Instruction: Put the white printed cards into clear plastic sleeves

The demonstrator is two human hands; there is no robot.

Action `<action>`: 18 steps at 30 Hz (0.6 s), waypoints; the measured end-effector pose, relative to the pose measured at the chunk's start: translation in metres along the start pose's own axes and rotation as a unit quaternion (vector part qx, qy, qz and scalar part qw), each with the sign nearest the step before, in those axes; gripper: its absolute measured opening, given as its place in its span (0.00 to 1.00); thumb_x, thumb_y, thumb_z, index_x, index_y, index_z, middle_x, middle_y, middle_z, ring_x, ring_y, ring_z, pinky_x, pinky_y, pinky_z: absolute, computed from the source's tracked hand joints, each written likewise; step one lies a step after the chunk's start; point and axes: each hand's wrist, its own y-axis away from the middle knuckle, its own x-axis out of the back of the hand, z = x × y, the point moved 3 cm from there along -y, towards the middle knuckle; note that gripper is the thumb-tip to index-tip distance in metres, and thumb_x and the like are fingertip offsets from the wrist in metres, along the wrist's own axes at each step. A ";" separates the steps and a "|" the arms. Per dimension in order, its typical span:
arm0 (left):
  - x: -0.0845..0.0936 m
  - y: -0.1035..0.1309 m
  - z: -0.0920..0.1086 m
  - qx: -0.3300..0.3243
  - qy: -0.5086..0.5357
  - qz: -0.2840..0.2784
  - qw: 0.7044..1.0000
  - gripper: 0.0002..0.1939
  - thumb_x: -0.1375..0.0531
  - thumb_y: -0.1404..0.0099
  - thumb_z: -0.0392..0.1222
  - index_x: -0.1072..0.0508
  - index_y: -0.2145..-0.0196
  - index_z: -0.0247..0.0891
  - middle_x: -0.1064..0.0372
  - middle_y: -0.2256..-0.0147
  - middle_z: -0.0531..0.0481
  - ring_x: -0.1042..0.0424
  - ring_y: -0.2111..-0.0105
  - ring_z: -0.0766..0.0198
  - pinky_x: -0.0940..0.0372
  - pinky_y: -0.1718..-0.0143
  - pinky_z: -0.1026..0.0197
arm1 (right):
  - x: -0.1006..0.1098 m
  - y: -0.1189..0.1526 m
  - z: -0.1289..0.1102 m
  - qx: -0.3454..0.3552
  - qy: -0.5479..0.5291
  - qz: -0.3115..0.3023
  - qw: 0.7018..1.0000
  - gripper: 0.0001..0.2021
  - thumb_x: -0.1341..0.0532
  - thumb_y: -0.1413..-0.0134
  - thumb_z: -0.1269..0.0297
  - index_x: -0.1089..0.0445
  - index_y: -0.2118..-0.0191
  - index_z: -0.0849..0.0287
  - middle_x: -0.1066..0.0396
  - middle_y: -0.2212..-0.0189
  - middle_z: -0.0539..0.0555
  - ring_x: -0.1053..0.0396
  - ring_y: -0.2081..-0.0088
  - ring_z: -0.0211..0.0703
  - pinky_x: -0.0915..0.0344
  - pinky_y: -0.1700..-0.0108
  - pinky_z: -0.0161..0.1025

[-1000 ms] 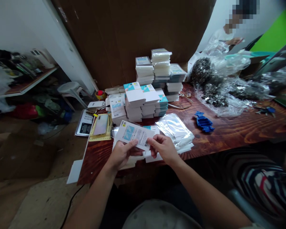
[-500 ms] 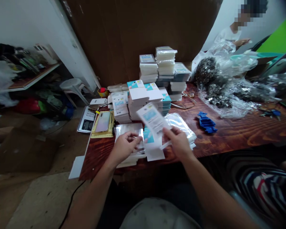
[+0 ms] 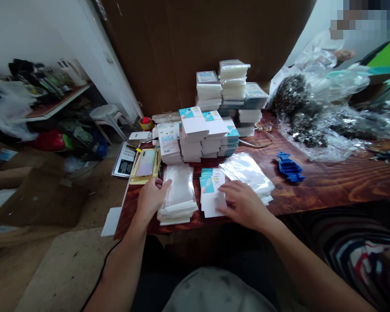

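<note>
My left hand [image 3: 152, 196] is at the left edge of a pile of clear plastic sleeves [image 3: 179, 190], thumb and fingers apart, nothing between them. Over the right side of a small pile of blue and white cards [image 3: 211, 197] lies my right hand [image 3: 243, 203], its fingers spread and touching the top card. A second pile of clear sleeves [image 3: 248, 175] sits just beyond that hand. Behind the piles stand stacks of white and blue cards [image 3: 195, 125] and taller stacks of packed cards [image 3: 233, 82].
A phone [image 3: 146, 162] lies on a yellow pad beside a scale [image 3: 125, 160]. Right of the sleeves is a blue plastic object [image 3: 290, 167]. Plastic bags with dark shiny contents [image 3: 307, 130] fill the back right, where a person's hand [image 3: 344, 55] shows.
The card my right hand held up is no longer in it, and that hand is now down on the card pile. My left hand has moved left and opened. The camera view has shifted slightly.
</note>
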 end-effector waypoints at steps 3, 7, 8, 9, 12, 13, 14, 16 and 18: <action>-0.001 -0.001 0.002 0.005 -0.011 -0.007 1.000 0.20 0.31 0.52 0.58 0.29 0.71 0.40 0.26 0.71 0.46 0.30 0.73 0.56 0.44 0.71 0.59 | -0.007 0.001 -0.038 0.109 0.050 -0.152 0.981 0.13 0.33 0.46 0.62 0.27 0.55 0.59 0.26 0.55 0.61 0.32 0.51 0.56 0.35 0.50 0.49; 0.002 -0.002 -0.001 -0.035 0.009 -0.055 0.998 0.12 0.36 0.44 0.51 0.27 0.75 0.40 0.26 0.74 0.48 0.30 0.74 0.57 0.43 0.71 0.60 | -0.012 0.006 -0.053 0.133 0.102 -0.209 0.963 0.08 0.41 0.43 0.75 0.29 0.57 0.62 0.26 0.61 0.61 0.29 0.57 0.51 0.33 0.57 0.42; 0.005 -0.002 -0.002 -0.046 0.021 -0.053 0.997 0.11 0.37 0.43 0.50 0.26 0.75 0.40 0.25 0.73 0.48 0.29 0.73 0.57 0.41 0.70 0.60 | -0.011 0.007 -0.052 0.134 0.102 -0.212 0.963 0.09 0.42 0.43 0.77 0.29 0.57 0.62 0.26 0.62 0.61 0.29 0.59 0.50 0.33 0.59 0.42; 0.009 -0.001 -0.002 -0.053 0.040 -0.043 0.997 0.11 0.37 0.42 0.50 0.25 0.74 0.40 0.24 0.72 0.48 0.28 0.72 0.56 0.40 0.69 0.60 | -0.009 0.007 -0.049 0.134 0.097 -0.210 0.963 0.10 0.43 0.43 0.77 0.29 0.57 0.62 0.26 0.63 0.61 0.28 0.60 0.49 0.33 0.60 0.41; 0.017 0.005 0.003 -0.030 0.186 -0.011 0.982 0.11 0.37 0.40 0.50 0.26 0.70 0.40 0.23 0.70 0.46 0.26 0.70 0.57 0.35 0.67 0.60 | 0.007 0.005 -0.036 0.117 0.057 -0.147 0.981 0.09 0.46 0.40 0.76 0.29 0.59 0.61 0.25 0.67 0.58 0.27 0.65 0.48 0.33 0.63 0.40; 0.016 0.008 0.007 -0.007 0.268 -0.017 0.963 0.10 0.37 0.40 0.49 0.28 0.68 0.39 0.23 0.69 0.46 0.24 0.69 0.57 0.33 0.66 0.59 | 0.016 0.005 -0.030 0.096 0.036 -0.089 0.991 0.09 0.46 0.38 0.74 0.29 0.59 0.60 0.24 0.67 0.58 0.26 0.65 0.48 0.33 0.63 0.41; 0.013 0.011 0.012 0.019 0.353 -0.035 0.935 0.10 0.36 0.40 0.46 0.30 0.66 0.39 0.23 0.68 0.45 0.23 0.68 0.57 0.31 0.64 0.58 | 0.026 0.004 -0.024 0.056 0.010 -0.013 0.998 0.08 0.44 0.38 0.72 0.28 0.59 0.59 0.23 0.67 0.57 0.25 0.66 0.47 0.32 0.63 0.41; 0.002 0.017 0.025 0.066 0.490 -0.092 0.864 0.11 0.35 0.40 0.40 0.33 0.63 0.38 0.22 0.65 0.43 0.21 0.63 0.56 0.28 0.59 0.54 | 0.045 0.007 -0.011 -0.076 -0.082 0.141 0.984 0.06 0.41 0.37 0.65 0.29 0.58 0.57 0.23 0.69 0.55 0.25 0.70 0.46 0.31 0.67 0.40; -0.013 0.022 0.039 0.102 0.558 -0.133 0.813 0.11 0.35 0.40 0.37 0.31 0.61 0.36 0.22 0.63 0.41 0.21 0.61 0.56 0.28 0.56 0.52 | 0.050 0.012 -0.002 -0.220 -0.251 0.190 0.923 0.08 0.39 0.39 0.57 0.31 0.59 0.55 0.24 0.74 0.52 0.27 0.77 0.44 0.33 0.75 0.38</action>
